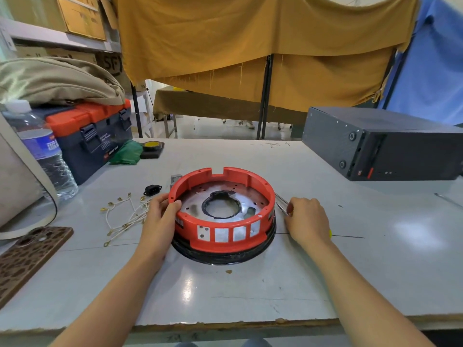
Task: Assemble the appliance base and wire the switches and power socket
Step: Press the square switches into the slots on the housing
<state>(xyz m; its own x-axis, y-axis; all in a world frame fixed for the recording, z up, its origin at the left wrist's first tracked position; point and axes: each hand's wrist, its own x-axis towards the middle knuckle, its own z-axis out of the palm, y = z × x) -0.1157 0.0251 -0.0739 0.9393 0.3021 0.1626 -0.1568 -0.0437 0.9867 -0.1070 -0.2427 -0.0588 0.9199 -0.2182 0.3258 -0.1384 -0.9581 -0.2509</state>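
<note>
Red base ring mid-table | left hand grips its rim | right hand pinches screwdriver beside it

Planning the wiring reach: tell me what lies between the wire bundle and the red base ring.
In the head view, only the left hand, gripping the red base ring, separates it from the wire bundle.

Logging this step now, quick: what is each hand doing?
Left hand: grips the rim of the red base ring.
Right hand: curled over the metal tools beside the ring; whether it holds them cannot be told.
</note>
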